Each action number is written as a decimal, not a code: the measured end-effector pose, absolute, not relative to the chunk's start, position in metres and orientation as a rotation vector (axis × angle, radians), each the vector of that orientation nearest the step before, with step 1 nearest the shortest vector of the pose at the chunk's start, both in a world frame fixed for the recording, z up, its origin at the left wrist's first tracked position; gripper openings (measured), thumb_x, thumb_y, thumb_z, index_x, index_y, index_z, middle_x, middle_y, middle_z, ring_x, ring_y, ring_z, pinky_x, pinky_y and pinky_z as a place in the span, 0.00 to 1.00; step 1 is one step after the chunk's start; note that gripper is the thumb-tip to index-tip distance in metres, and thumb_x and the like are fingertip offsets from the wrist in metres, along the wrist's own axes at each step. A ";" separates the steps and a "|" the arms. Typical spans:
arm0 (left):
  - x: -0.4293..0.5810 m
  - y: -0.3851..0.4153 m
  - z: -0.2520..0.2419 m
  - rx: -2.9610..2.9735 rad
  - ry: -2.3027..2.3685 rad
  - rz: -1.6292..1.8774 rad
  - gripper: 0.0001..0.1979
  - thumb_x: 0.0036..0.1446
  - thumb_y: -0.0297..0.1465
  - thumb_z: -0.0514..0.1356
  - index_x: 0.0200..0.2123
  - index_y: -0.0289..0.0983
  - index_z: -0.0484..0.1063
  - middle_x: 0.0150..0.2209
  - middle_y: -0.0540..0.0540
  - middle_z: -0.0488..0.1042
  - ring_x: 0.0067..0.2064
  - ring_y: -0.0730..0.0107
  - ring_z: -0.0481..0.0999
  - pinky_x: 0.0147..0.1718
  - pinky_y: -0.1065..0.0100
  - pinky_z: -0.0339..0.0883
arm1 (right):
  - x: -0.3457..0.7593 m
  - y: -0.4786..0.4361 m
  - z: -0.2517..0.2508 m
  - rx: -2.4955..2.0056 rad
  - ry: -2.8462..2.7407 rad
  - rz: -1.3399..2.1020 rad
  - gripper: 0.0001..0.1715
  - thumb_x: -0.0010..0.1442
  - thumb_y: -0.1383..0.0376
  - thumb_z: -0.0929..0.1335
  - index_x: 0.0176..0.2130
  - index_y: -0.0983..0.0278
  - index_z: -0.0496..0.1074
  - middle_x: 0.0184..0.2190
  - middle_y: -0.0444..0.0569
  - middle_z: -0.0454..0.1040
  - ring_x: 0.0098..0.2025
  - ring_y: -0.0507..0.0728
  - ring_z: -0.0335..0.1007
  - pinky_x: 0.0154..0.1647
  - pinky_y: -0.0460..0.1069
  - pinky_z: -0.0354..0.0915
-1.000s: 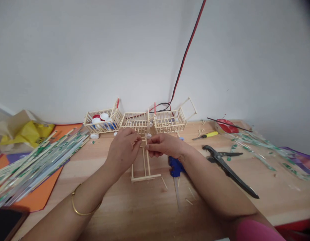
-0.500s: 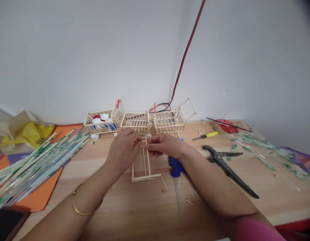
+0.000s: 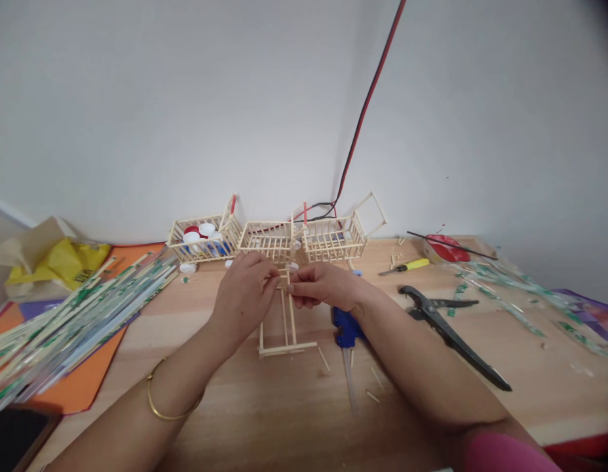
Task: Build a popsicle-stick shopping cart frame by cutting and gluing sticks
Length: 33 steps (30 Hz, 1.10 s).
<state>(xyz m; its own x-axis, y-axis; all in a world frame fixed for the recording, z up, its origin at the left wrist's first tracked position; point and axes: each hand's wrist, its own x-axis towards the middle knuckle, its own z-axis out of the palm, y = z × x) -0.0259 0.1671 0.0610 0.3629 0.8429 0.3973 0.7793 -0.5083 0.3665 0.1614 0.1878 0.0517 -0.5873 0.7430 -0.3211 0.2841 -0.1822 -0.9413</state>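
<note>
A small frame of thin wooden sticks rests on the table, its far end between my two hands. My left hand pinches the far left part of this stick frame, thumb and forefinger together. From the other side, my right hand grips the frame's far right corner with thumb against fingers. The exact contact points are partly hidden by the fingers. Right behind the hands stand little stick-built carts: one with bottle caps inside, one in the middle, and one at the right.
A blue glue gun lies partly under my right forearm. Pliers, a yellow-handled knife and clear wrappers are at the right. Packs of wrapped sticks lie on orange sheets at the left, near a dark phone.
Both hands keep the same hold on the stick frame. The whole view has shifted very slightly; nothing else has visibly moved.
</note>
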 end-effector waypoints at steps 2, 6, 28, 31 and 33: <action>-0.025 0.167 0.061 2.484 1.489 0.845 0.07 0.55 0.26 0.56 0.27 0.36 0.72 0.33 0.44 0.71 0.40 0.63 0.69 0.43 0.59 0.63 | 0.162 0.188 0.051 -1.171 -1.749 1.828 0.15 0.54 0.57 0.69 0.26 0.66 0.70 0.22 0.43 0.71 0.22 0.45 0.62 0.23 0.40 0.57; -0.029 0.168 0.065 2.405 1.455 0.872 0.05 0.53 0.28 0.57 0.34 0.36 0.73 0.36 0.44 0.71 0.42 0.62 0.70 0.43 0.59 0.65 | 0.162 0.189 0.050 -1.171 -1.730 1.845 0.14 0.54 0.57 0.69 0.27 0.66 0.70 0.22 0.42 0.71 0.22 0.45 0.62 0.23 0.40 0.56; -0.058 0.175 0.091 2.260 1.570 0.569 0.09 0.52 0.32 0.53 0.28 0.39 0.74 0.25 0.50 0.74 0.29 0.68 0.71 0.29 0.69 0.60 | 0.162 0.187 0.053 -1.220 -1.813 1.767 0.17 0.57 0.56 0.66 0.25 0.65 0.69 0.23 0.43 0.71 0.22 0.45 0.60 0.24 0.42 0.57; -0.059 0.176 0.091 2.257 1.567 0.574 0.09 0.52 0.31 0.53 0.27 0.38 0.73 0.25 0.50 0.74 0.28 0.69 0.70 0.28 0.69 0.59 | 0.162 0.188 0.052 -1.198 -1.803 1.776 0.16 0.57 0.57 0.66 0.25 0.65 0.69 0.23 0.43 0.71 0.22 0.45 0.60 0.24 0.42 0.56; -0.059 0.176 0.090 2.236 1.565 0.550 0.09 0.52 0.31 0.53 0.27 0.38 0.73 0.24 0.51 0.73 0.27 0.69 0.70 0.27 0.69 0.58 | 0.163 0.188 0.051 -1.172 -1.805 1.784 0.16 0.57 0.57 0.66 0.25 0.66 0.69 0.22 0.42 0.70 0.21 0.45 0.60 0.23 0.42 0.56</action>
<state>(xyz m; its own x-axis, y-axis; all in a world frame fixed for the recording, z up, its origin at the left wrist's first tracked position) -0.0587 0.1764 0.0902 0.3124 0.9435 0.1109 0.8053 -0.3249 0.4959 0.1625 0.1882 0.0515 -0.5995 0.7421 -0.2999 0.3088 -0.1312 -0.9420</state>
